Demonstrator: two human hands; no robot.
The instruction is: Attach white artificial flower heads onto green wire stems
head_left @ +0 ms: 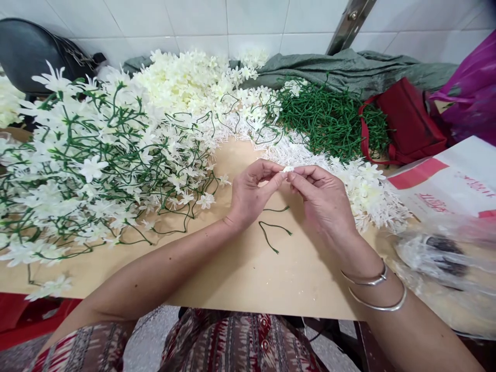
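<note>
My left hand [251, 194] and my right hand [321, 199] meet above the brown board [248, 268], fingertips pinched together on a small white flower piece [288, 169]. A thin green stem [273, 235] hangs or lies just below the hands, between the wrists. Loose white petals [364, 191] lie heaped right behind my right hand. To the left spreads a big pile of finished white flowers on green stems [96, 165].
A heap of bare green stems [329, 116] lies at the back, beside a red bag [406, 121]. Cream flower heads [186, 82] are piled by the tiled wall. A clear plastic bag [442, 258] and a white printed sack [457, 181] sit at right.
</note>
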